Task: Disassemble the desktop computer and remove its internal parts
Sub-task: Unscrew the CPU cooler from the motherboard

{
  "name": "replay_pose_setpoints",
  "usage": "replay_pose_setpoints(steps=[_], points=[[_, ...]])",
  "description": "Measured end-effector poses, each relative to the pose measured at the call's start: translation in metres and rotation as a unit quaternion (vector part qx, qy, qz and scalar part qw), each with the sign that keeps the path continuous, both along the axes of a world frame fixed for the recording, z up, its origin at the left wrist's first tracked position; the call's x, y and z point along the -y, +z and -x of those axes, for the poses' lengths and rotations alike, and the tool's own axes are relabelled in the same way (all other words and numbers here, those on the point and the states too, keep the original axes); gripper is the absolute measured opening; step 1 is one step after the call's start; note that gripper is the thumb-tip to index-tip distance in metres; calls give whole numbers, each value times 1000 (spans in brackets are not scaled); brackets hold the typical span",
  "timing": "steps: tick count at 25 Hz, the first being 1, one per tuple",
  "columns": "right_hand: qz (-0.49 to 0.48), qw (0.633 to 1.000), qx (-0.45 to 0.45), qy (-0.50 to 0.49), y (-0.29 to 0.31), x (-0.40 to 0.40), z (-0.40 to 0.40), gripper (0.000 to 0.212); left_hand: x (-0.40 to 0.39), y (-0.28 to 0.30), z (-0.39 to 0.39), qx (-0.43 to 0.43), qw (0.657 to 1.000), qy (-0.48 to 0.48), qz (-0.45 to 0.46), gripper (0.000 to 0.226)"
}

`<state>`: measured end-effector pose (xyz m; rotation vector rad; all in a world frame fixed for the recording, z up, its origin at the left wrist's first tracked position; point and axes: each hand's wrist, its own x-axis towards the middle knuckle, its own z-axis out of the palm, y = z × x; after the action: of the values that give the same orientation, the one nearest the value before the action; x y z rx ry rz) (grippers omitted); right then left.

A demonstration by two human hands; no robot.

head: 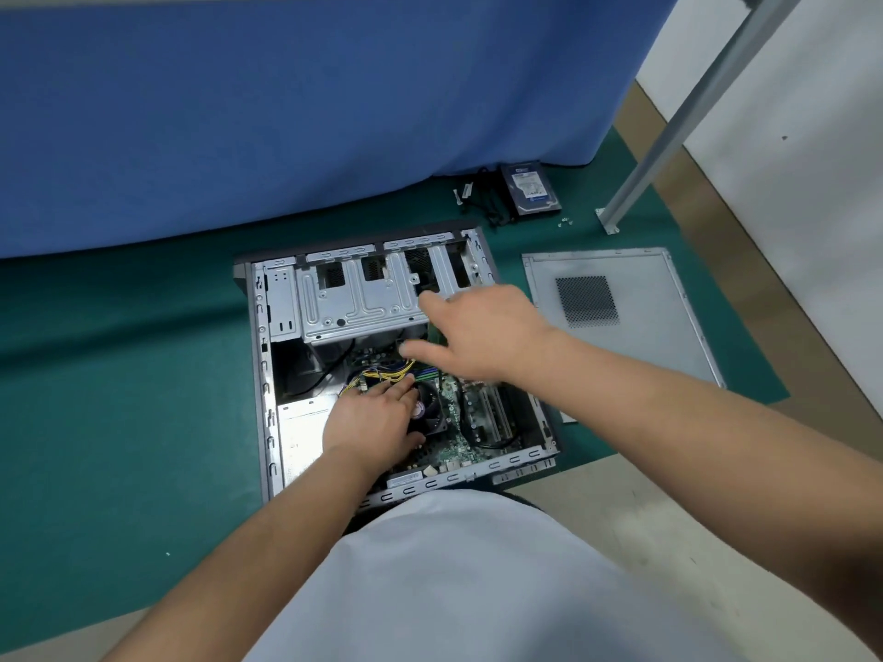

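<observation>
Two hands: left fingers (pixel 399 389) rest straight on cooler fan (pixel 430 403); right fingers (pixel 432 303) spread, blurred.

Computer cases: one — an open tower case (pixel 382 355) lying on its side.
Side panels: one — a grey side panel (pixel 635 327) flat on the green mat (pixel 119 398).
Hard drives: one hard drive (pixel 530 188) near the blue cloth (pixel 286 112).
Cooler fans: one fan (pixel 430 403) visible inside the case.
Loose screws: a small cluster of screws (pixel 565 223); too small to count.
Hands: two — the left hand (pixel 372 422) and the right hand (pixel 482 334).
Metal legs: one metal leg (pixel 688 112).
</observation>
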<state>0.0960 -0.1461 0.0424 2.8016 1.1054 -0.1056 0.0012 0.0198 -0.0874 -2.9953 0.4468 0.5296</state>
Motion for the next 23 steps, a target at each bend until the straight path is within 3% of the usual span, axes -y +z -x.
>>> replay_pose_setpoints(steps=[2,4,7,10,14,16,19,21,23], points=[[31,994,56,-93,-1,-8,2,68,1,2,0,0,1000,7,-3,75],[34,994,32,-96,0,-9,-2,54,2,3,1,4,1000,6,-13,75],[13,994,-88,71,7,-2,-6,25,1,4,4,11,1000,-3,-29,75],[34,981,-132,140,17,8,-9,36,4,9,5,-6,999,-13,-50,75],[68,997,-5,-23,12,9,-8,69,-7,17,9,-7,997,-49,-54,64],[56,997,24,-39,9,9,-8,59,-19,21,16,-6,997,-67,-40,57],[19,994,-64,82,6,14,-15,27,-27,24,20,-13,996,-79,-42,50],[11,979,-132,154,13,18,-22,23,-25,25,21,-4,996,-73,-44,46],[37,977,-135,164,17,19,-23,33,-23,25,21,0,997,-64,-42,45]])
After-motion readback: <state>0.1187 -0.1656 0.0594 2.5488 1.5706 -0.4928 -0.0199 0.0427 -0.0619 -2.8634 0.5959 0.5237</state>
